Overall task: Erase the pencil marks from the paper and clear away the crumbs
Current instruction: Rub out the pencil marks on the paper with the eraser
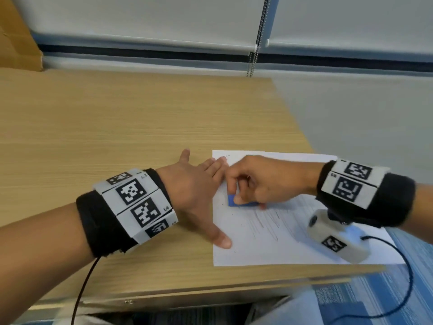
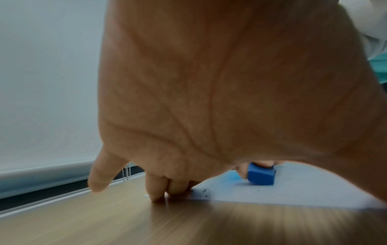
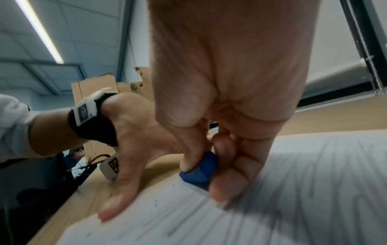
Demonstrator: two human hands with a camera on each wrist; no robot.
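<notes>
Left hand (image 1: 187,184): You spread it flat, fingers straight, on the left edge of the paper (image 1: 293,242), likely to stop the sheet sliding.
Paper: Thin white sheet lying flat on the wood-grain tabletop (image 1: 117,125).
Eraser (image 1: 233,200): Small blue block, pinched in your right hand (image 1: 262,181) and pressed onto the sheet's left part.
Pencil marks (image 1: 264,221): Grey strokes remain mid-sheet; dark crumbs (image 2: 204,193) dot the left edge.

Your head view looks down over the desk (image 1: 117,118); both wrist views sit low and close, sharing the eraser (image 2: 261,176) on the paper (image 3: 293,165).
</notes>
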